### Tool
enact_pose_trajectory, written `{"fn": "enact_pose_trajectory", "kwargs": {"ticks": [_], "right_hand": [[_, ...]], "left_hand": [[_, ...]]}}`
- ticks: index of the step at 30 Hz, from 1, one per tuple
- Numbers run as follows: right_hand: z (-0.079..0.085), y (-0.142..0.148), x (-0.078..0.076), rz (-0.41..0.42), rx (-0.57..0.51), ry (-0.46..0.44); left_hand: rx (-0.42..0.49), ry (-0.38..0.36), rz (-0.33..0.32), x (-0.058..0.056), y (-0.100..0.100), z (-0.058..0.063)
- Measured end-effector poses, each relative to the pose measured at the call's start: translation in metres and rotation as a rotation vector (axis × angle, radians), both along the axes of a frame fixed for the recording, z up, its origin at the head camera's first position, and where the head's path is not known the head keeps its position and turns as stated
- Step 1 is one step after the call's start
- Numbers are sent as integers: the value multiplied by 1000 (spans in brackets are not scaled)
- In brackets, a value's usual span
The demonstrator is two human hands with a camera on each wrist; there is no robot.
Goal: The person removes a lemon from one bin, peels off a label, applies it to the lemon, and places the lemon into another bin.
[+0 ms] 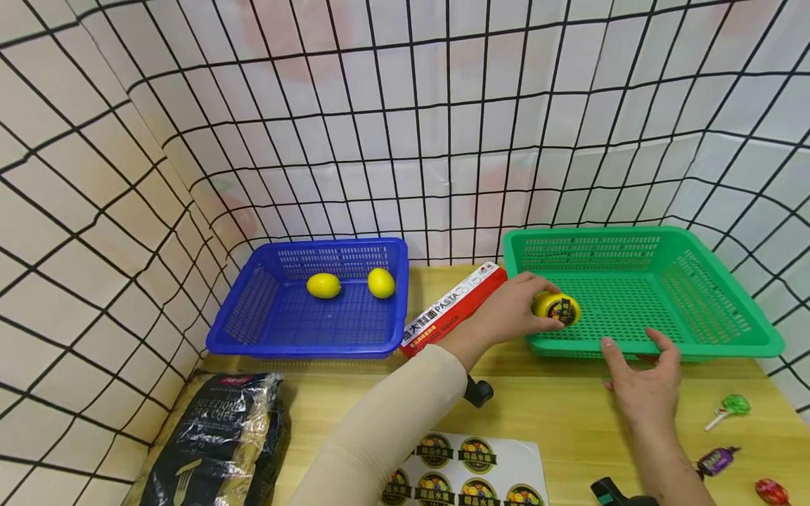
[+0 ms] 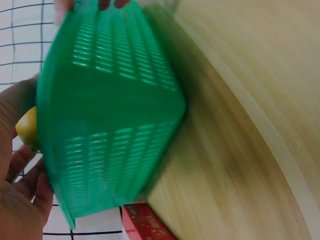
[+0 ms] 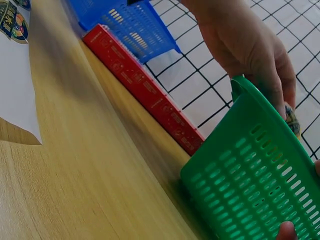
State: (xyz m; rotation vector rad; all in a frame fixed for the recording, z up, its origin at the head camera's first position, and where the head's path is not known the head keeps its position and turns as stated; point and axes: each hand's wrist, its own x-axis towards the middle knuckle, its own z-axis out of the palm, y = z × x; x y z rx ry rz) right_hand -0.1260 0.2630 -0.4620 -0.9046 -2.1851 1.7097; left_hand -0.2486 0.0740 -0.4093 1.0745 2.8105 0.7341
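Observation:
My left hand grips a yellow lemon bearing a round black-and-gold sticker, just inside the left front corner of the green basket. From the left wrist view, the lemon shows between thumb and fingers beside the basket rim. At the basket's front rim, my right hand pinches the edge, with digits on both sides of it. Two more lemons, one on the left and one on the right, lie in the blue basket.
A red-and-white pasta box lies between the baskets. A black pasta bag is at front left, a sticker sheet at front centre. Green, purple and red candies lie at right. Black wire mesh encloses the table.

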Motion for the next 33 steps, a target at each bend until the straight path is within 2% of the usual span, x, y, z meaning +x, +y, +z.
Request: {"fn": "enact_pose_trajectory", "kwargs": {"ticks": [5, 8, 12, 16, 29, 33], "right_hand": [[-1, -1, -1, 3, 4, 20], [-1, -2, -1, -1, 2, 20], [0, -3, -1, -12, -21, 13], [2, -1, 0, -21, -89, 42], [13, 1, 2, -45, -188, 80], [14, 2, 2, -25, -117, 41]], "left_hand": [[-114, 75, -21, -5, 7, -3], [-150, 106, -53, -9, 10, -5], [-136, 88, -87, -14, 13, -7], [-116, 71, -99, -17, 15, -10], [-145, 65, -137, -16, 18, -8], [-143, 39, -140, -17, 19, -6]]}}
